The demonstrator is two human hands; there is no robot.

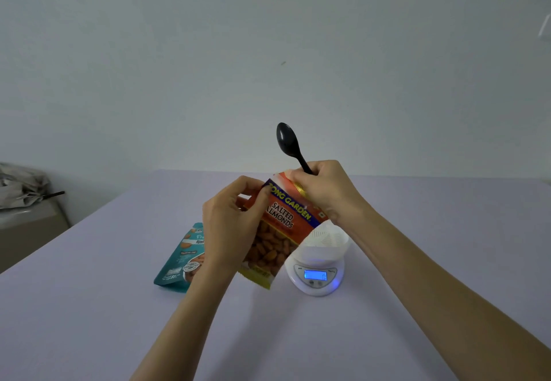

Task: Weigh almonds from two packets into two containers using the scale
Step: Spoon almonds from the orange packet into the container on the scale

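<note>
Head view: both hands raised over the counter (89, 306).
Left hand (231, 222): fingers pinched on the orange almond packet's (277, 231) upper left edge.
Right hand (325, 189): clenched around the packet's top corner and a black spoon (287, 142), bowl up.
Below right hand: white container (326, 242) on scale (314, 276).
Left of left hand: teal packet (182, 258), flat.

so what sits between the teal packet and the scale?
In the head view, the orange salted-almonds packet, held up by both hands, hangs between the teal packet lying on the table and the scale.
</note>
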